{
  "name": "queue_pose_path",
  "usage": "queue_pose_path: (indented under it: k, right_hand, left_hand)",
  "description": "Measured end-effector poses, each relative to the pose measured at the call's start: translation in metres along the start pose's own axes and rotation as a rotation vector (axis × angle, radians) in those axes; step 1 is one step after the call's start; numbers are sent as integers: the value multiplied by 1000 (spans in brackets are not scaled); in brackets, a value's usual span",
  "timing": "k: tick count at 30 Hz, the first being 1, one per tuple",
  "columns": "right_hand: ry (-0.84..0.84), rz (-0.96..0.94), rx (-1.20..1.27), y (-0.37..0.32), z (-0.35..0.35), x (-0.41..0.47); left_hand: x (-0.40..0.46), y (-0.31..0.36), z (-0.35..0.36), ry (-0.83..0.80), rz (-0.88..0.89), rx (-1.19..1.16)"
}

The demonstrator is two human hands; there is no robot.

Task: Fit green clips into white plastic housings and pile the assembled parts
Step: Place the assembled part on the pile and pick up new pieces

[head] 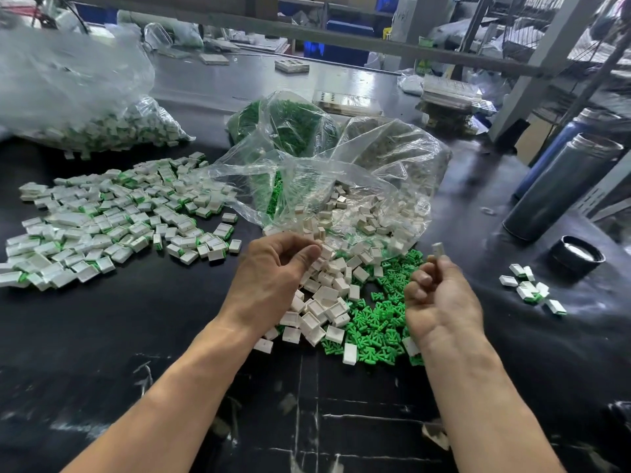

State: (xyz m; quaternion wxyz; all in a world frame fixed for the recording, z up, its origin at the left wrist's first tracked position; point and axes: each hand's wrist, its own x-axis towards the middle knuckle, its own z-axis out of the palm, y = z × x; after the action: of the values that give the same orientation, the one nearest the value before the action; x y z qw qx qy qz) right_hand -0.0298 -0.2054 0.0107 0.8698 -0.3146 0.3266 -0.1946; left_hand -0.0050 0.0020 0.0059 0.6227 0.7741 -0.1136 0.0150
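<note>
On the black worktable, in front of the person, lie loose white housings and, just to their right, a spread of green clips; both are too many to count. The right hand pinches one white housing between thumb and curled fingers, its long axis near upright and its free end pointing up and away from the person. The left hand hovers over the loose housings with fingers curled and thumb meeting the fingertips; whether it grips a part cannot be told. Behind the hands an open clear bag spills more white housings, and a second bag holds green clips. To the left lies the broad pile of assembled parts, white with green edges, and beyond it another clear bag of the same. At the right are a small group of about eight assembled parts, a black lid, and two dark cylindrical flasks. No readable writing shows.
</note>
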Motion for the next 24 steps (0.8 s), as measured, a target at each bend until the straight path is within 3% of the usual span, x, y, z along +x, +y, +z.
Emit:
queue_pose_path:
  k: [9,16,20,24]
  right_hand:
    - [53,-30,8,3,-1,6]
    - [52,-46,-61,8,-3,8]
    - [-3,-76,-164,11,-4,9]
    - [-187,-125,-413,16,-5,7]
  left_hand:
    - [2,-6,-3,38,-16,87]
    - [3,-11,-5,114,11,298]
    - [5,-14,-3,124,44,472]
    - [3,-10,-1,92,86,434]
